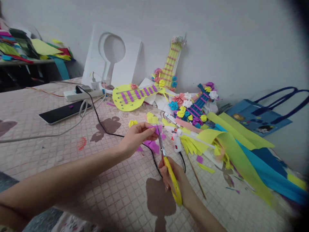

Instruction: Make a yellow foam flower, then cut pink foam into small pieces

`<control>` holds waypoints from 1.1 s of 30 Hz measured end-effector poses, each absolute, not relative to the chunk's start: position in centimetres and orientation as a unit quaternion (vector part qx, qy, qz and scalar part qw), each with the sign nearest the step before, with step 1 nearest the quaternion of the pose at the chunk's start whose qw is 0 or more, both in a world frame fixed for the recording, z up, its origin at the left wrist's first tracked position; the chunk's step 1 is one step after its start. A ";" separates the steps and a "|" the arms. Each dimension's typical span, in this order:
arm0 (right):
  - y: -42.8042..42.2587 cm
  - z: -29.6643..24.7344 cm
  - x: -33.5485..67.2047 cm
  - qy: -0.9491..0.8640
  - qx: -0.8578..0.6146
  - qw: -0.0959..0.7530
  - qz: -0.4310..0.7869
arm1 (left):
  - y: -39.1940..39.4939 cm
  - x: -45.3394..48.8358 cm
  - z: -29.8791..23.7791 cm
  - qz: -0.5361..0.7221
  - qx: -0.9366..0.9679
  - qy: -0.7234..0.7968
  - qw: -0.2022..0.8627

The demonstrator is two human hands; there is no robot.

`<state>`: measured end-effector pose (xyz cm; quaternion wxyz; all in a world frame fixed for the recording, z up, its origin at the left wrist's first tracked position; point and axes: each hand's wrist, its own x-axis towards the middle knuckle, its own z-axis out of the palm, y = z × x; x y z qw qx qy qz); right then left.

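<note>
My left hand pinches a small piece of purple paper between thumb and fingers. In my right hand is a pair of scissors with yellow handles, its metal blades pointing up at the purple piece. The blades meet or overlap the paper's right side; whether they are cutting I cannot tell. Under and behind my left fingers lie more purple paper pieces, together with yellow pieces. Just right of the blades rests a white glue gun with a black cord.
A yellow paper guitar and a blue flowered one lie at the back. Left are a black tablet-like device, a power strip and cables. Yellow and blue strips, a wooden stick and a blue bag are right.
</note>
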<state>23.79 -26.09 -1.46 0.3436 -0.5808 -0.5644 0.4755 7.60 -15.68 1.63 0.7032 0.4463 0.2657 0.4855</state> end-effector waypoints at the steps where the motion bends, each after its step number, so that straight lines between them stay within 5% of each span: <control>1: -26.1 -1.5 23.8 -0.560 -0.582 0.344 0.479 | -15.6 7.6 1.6 0.485 0.447 0.266 0.703; 19: -25.0 -0.8 25.1 -0.359 -0.448 0.427 0.698 | -15.3 7.4 1.4 0.365 0.470 0.316 0.739; 26: -24.9 -0.4 25.5 -0.368 -0.483 0.425 0.671 | -15.6 7.5 0.7 0.215 0.569 0.311 0.731; 33: -24.8 -0.6 25.9 -0.338 -0.472 0.406 0.706 | -15.9 7.6 0.6 0.206 0.588 0.307 0.720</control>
